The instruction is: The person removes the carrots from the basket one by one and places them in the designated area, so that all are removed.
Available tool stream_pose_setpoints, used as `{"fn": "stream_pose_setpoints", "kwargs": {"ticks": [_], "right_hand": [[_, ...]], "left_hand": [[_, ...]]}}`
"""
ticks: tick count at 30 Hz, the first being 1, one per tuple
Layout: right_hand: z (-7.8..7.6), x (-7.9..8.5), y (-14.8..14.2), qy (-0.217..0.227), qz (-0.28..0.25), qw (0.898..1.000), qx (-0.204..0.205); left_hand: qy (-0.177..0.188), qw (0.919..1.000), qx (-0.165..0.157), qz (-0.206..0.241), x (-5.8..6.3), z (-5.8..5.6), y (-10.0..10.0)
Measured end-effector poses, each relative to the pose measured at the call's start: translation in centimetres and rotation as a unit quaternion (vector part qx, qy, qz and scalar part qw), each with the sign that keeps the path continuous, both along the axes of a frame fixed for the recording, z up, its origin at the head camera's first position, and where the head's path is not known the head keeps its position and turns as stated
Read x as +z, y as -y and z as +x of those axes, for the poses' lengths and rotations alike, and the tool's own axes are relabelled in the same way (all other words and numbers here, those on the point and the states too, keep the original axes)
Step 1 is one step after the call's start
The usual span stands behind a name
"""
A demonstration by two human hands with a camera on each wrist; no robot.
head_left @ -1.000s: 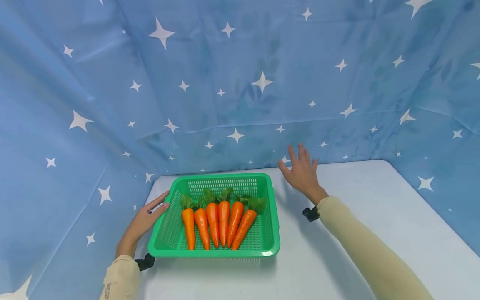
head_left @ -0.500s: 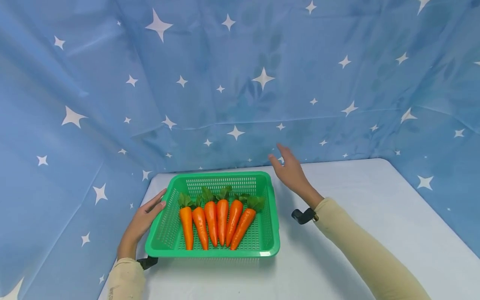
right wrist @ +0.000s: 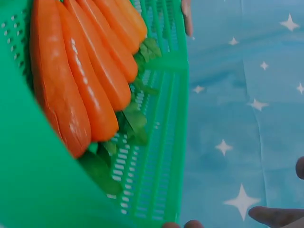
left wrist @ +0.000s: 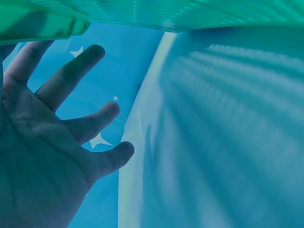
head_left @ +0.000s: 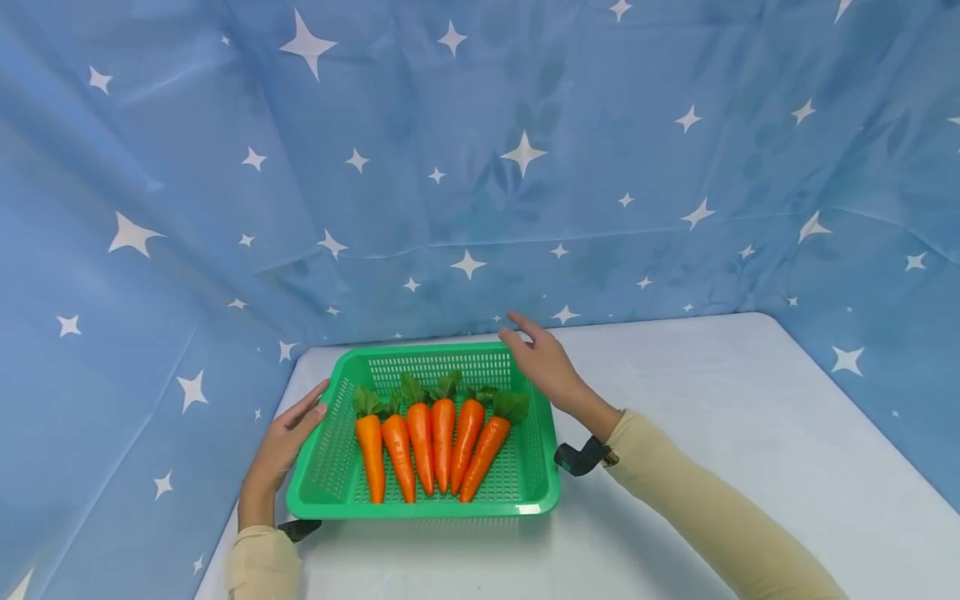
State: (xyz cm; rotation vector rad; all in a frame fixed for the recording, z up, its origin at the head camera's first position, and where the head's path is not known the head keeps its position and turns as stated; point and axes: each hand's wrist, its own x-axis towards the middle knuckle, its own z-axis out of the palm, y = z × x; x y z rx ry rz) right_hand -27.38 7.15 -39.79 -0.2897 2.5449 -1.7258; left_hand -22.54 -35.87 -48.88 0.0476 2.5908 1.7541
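Note:
A green plastic basket (head_left: pixel 423 510) holds several orange carrots (head_left: pixel 444 446) with leafy tops, laid side by side. My left hand (head_left: pixel 281 450) is at the basket's left rim, thumb and fingers against it. In the left wrist view its fingers (left wrist: pixel 71 78) spread out under the rim, fairly straight, not curled round it. My right hand (head_left: pixel 551 367) is over the basket's far right corner, thumb and forefinger extended. A few of its fingertips (right wrist: pixel 192 224) show at the bottom of the right wrist view, near the rim. Whether they touch the rim I cannot tell.
The basket is on a white table (head_left: pixel 675 375), close to its far left corner. Behind and beside the table hangs a blue cloth (head_left: pixel 480 208) with white stars. Each wrist wears a black band with a camera (head_left: pixel 581 457).
My right hand has moved left and slightly down, from beside the basket to over its far right corner. My left hand stays at the left rim; the carrots lie as before.

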Motion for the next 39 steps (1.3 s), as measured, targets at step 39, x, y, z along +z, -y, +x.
{"fn": "stream_pose_setpoints", "kwargs": {"ticks": [39], "right_hand": [[2.1,-3.8,4.0,0.199,0.033,0.975,0.099]], "left_hand": [[0.002,0.9989,0.003,0.047,-0.8,0.0,-0.1]]}}
